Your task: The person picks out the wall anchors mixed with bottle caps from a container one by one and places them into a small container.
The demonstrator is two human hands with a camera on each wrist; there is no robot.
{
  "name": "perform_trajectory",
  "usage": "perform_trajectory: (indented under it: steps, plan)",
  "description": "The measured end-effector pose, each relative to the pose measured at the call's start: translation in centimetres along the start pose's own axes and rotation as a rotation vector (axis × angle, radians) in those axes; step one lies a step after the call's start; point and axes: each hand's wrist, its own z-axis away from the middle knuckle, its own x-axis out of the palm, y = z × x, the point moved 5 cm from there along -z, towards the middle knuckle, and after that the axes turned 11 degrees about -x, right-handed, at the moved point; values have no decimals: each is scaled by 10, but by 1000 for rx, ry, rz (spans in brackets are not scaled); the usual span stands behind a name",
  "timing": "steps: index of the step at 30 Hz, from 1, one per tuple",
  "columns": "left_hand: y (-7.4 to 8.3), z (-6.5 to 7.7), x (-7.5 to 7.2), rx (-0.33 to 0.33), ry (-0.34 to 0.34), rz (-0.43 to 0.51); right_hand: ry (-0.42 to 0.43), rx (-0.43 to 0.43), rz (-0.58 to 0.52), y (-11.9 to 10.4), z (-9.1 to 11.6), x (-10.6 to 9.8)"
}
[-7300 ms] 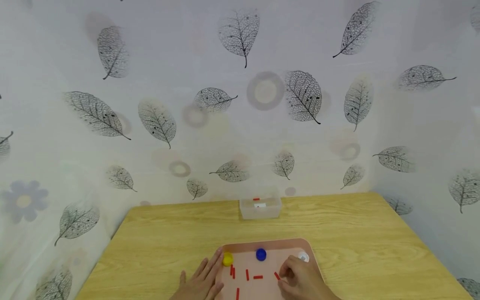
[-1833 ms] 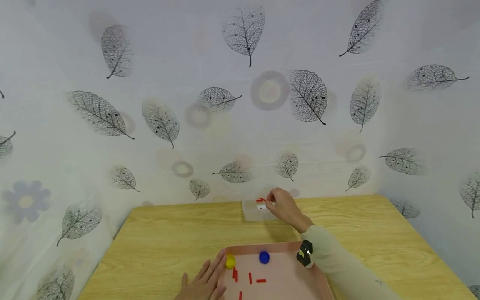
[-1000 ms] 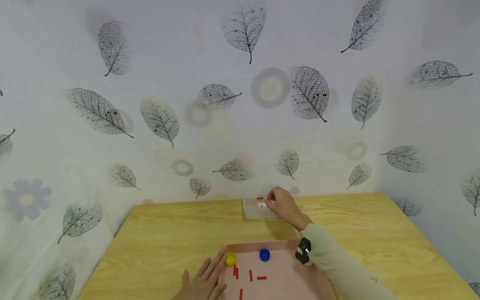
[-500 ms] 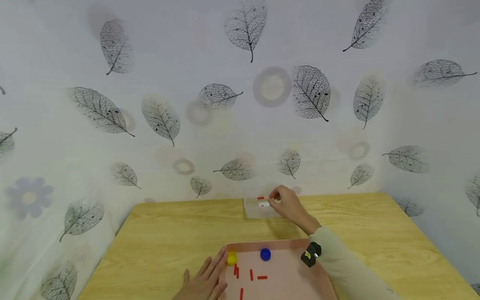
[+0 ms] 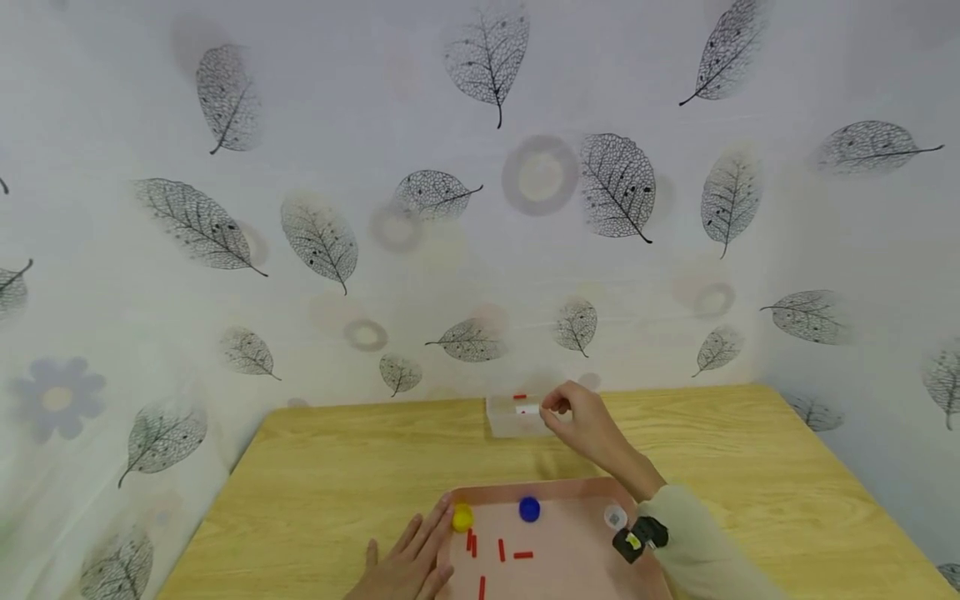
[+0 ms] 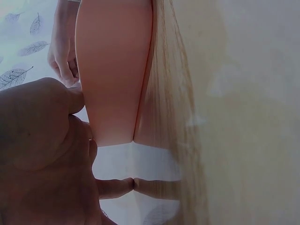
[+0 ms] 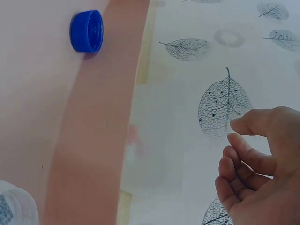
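My right hand point(image 5: 592, 429) hovers at the right end of a translucent plastic box point(image 5: 513, 428) at the back of the table. In the right wrist view the thumb and index fingertip point(image 7: 234, 138) stand slightly apart, with nothing between them. A red stick point(image 5: 520, 397) shows at the box's far side. Fingers extended, my left hand point(image 5: 408, 562) rests along the left edge of a pink tray point(image 5: 577, 558). Several short red sticks point(image 5: 502, 550) lie in the tray's left half. The left wrist view shows the tray's outer wall point(image 6: 115, 70) beside the left hand.
Along the tray's far side sit a yellow bottle cap point(image 5: 462, 518), a blue bottle cap point(image 5: 529, 509) and a whitish clear cap point(image 5: 615, 517). The right forearm, with a black wrist camera point(image 5: 639, 538), crosses the tray's right rim. A leaf-patterned wall covering stands behind the wooden table point(image 5: 352, 467).
The right hand carried a red stick from the tray to the box and let it go. It has since drawn back slightly right, uncovering the clear cap. The left hand stays put.
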Motion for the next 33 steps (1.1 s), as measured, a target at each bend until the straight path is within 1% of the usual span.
perform_trajectory:
  steps: [5, 9, 12, 16, 19, 21, 25, 29, 33]
  plan:
    - [0, 0, -1, -4, 8, 0, 11, -39, -14, -13, 8, -6]
    - [-1, 0, -1, -7, -1, 9, 12, -69, -16, -24, 15, -10]
    - [-2, -1, 0, -10, -6, 2, 15, -51, -28, -31, 21, -13]
    - [-3, -2, 2, -10, -5, -5, 15, 5, -51, -38, 30, -17]
    - [-4, -3, 3, -10, -9, -7, 22, 21, -51, -43, 38, -20]
    - [-4, -3, 3, -9, -9, -11, 34, 21, -51, -46, 42, -21]
    - [-3, -3, 3, -6, -7, 13, 63, 8, -55, -54, 51, -23]
    - [-3, -4, 3, -9, -17, 16, 75, 14, -70, -59, 57, -24]
    - [-3, -4, 3, -8, -5, 9, 82, 13, -96, -64, 64, -22]
